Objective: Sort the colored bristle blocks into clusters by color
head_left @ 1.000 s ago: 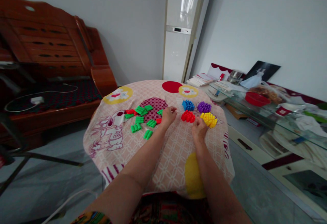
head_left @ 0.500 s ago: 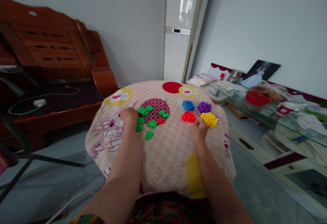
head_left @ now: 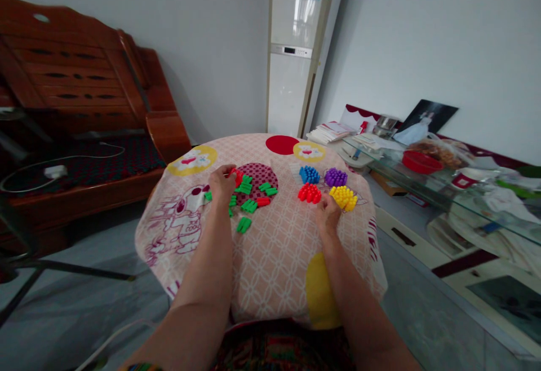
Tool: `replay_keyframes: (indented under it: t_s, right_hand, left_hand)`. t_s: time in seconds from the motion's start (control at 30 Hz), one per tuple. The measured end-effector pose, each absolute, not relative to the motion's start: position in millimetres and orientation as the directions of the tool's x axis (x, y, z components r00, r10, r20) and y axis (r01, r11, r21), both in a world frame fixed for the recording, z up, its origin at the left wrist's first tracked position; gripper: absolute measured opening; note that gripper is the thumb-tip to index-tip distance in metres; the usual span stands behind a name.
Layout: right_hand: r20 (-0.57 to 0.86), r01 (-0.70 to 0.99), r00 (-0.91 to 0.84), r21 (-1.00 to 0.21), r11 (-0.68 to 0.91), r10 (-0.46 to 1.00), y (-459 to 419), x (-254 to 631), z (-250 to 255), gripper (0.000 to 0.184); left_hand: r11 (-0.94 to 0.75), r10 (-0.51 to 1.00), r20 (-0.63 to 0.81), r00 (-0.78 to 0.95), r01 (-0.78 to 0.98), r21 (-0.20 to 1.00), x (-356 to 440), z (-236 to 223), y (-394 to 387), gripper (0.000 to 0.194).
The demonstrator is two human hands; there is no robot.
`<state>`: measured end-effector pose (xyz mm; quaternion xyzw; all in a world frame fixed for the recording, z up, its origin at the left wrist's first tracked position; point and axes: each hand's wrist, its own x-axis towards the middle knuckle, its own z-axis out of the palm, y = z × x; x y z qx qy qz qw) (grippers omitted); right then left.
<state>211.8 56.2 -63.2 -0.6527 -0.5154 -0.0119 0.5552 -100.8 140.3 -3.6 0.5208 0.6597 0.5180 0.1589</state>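
My left hand (head_left: 221, 186) is over the left side of the round table, its fingers closed at a small red plastic piece (head_left: 238, 176). Around and under it lie several green plastic pieces (head_left: 244, 224), some partly hidden by the hand. Another red piece (head_left: 263, 202) lies beside the green ones. My right hand (head_left: 327, 211) rests on the cloth with its fingers curled in; whatever they may hold is hidden. Close to it stand a red cluster (head_left: 309, 193) and a yellow cluster (head_left: 344, 198) of small pegs. Blue pegs (head_left: 310, 174) and purple pegs (head_left: 336, 177) are grouped just behind.
A patterned cloth (head_left: 270, 269) covers the table. To the right is a glass-topped cabinet (head_left: 422, 202) holding a red bowl (head_left: 421, 161), papers (head_left: 332, 132) and bags. A wooden bench (head_left: 84, 111) stands left, a tall white air conditioner (head_left: 289, 89) behind.
My left hand has shifted slightly up and right, and the red piece at its fingers shows more. My right hand stays in nearly the same place by the pegs. The view has turned slightly.
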Motion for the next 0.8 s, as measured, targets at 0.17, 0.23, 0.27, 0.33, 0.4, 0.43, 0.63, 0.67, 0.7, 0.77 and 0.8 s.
replay_keyframes:
  t_s: [0.17,0.23,0.27,0.33,0.4,0.43,0.63,0.67,0.7,0.77,0.8]
  right_hand:
    - [0.588,0.685,0.486,-0.715,0.136,0.646,56.3,212.5,-63.3,0.033]
    - [0.585,0.681,0.493,-0.72,0.133,0.644,56.0,212.3,-62.8,0.033]
    - [0.583,0.679,0.497,-0.723,0.13,0.643,55.7,212.1,-62.4,0.032]
    - [0.581,0.678,0.502,-0.724,0.125,0.64,55.1,211.4,-61.6,0.032]
    - [0.585,0.682,0.501,-0.72,0.125,0.638,54.4,210.9,-61.1,0.031]
    - [0.586,0.684,0.499,-0.718,0.124,0.638,54.0,210.7,-60.9,0.031]
    - [0.58,0.686,0.483,-0.717,0.128,0.656,52.7,210.7,-59.9,0.032]
    - [0.577,0.685,0.481,-0.717,0.128,0.66,52.8,210.7,-59.7,0.033]
    - [0.575,0.685,0.481,-0.718,0.126,0.662,53.0,210.7,-59.5,0.033]
    - [0.57,0.682,0.487,-0.721,0.12,0.662,53.4,210.4,-59.2,0.034]
    - [0.569,0.681,0.489,-0.723,0.118,0.661,53.5,210.2,-59.0,0.034]
  left_hand:
    - [-0.264,0.923,0.339,-0.183,0.342,0.902,-51.0,-6.9,136.9,0.026]
    - [-0.308,0.942,0.332,-0.052,0.267,0.913,-29.2,-8.4,132.1,0.022]
    - [-0.32,0.945,0.328,0.008,0.239,0.917,-18.6,-8.8,128.8,0.022]
    - [-0.337,0.941,0.321,0.106,0.228,0.913,1.6,-8.9,120.5,0.022]
    - [-0.375,0.925,0.336,0.179,0.275,0.886,20.4,-9.0,111.0,0.021]
    - [-0.398,0.914,0.348,0.208,0.304,0.865,29.0,-9.4,106.2,0.021]
    - [-0.514,0.857,0.424,0.294,0.421,0.747,63.1,-18.6,87.8,0.021]
    - [-0.534,0.845,0.44,0.305,0.432,0.726,65.7,-20.3,86.9,0.021]
    - [-0.553,0.833,0.452,0.32,0.44,0.707,67.7,-21.8,86.6,0.02]
    - [-0.578,0.816,0.463,0.346,0.461,0.673,70.3,-24.3,87.3,0.019]
    - [-0.585,0.811,0.464,0.356,0.475,0.658,71.2,-25.5,88.0,0.018]
